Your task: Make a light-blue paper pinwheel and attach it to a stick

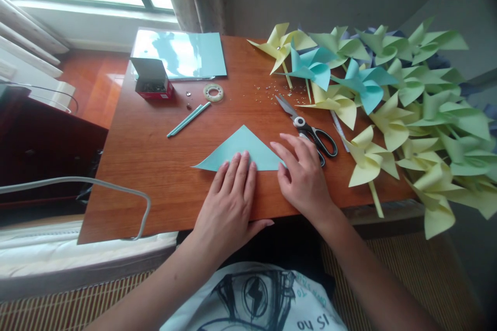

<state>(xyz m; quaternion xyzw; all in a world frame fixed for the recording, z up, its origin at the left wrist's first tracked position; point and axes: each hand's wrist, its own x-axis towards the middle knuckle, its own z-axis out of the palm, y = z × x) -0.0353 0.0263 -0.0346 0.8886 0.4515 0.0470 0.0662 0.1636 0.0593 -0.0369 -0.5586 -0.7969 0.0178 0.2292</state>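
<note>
A light blue sheet of paper, folded into a triangle, lies on the wooden table with its peak away from me and its long edge towards me. Flat on that long edge rests my left hand, fingers stretched out. My right hand is at the triangle's right corner, fingers apart and slightly bent, with nothing gripped in it. Just beyond this hand are black-handled scissors, blades pointing away to the left. Two light blue paper sticks lie left of the triangle.
Many yellow, green and blue paper pinwheels crowd the right side. At the back left are a stack of blue paper, a small open red box and a tape roll. A grey bent tube crosses the table's left edge.
</note>
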